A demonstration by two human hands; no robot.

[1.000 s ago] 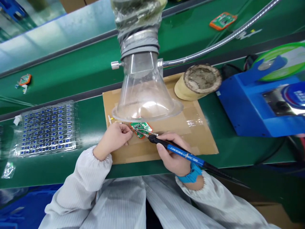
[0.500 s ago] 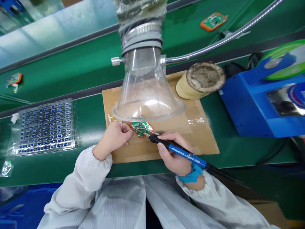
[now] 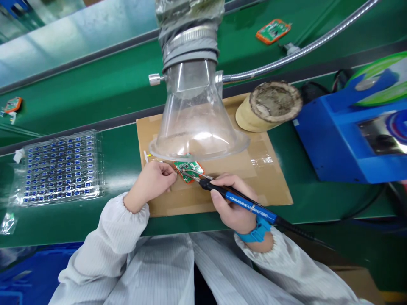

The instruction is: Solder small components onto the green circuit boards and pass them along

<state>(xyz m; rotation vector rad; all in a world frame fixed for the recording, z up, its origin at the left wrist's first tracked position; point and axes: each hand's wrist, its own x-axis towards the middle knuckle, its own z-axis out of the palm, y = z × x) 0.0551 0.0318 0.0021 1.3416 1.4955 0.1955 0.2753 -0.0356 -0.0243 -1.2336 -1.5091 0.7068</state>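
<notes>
My right hand (image 3: 234, 204) is closed round a blue and black soldering iron (image 3: 246, 205), held like a pen. Its metal tip, with a thin tube alongside, reaches over the left part of a green circuit board (image 3: 190, 170) with an orange edge. At the board's left side my left hand (image 3: 155, 183) is closed in a pinch; what its fingertips hold is too small to make out. The board lies on a sheet of cardboard (image 3: 197, 203), its far edge partly behind the rim of a clear fume hood (image 3: 197, 123).
A clear tray (image 3: 60, 169) of small blue parts lies on the left. At the back right stands a cream pot (image 3: 254, 114) with a crusted rim, beside a blue machine (image 3: 337, 140). More boards (image 3: 273, 31) sit on the green belt behind, under a metal hose (image 3: 286, 58).
The boards on the belt behind have shifted left. Both hands, the soldering iron and the board on the cardboard stay almost where they were.
</notes>
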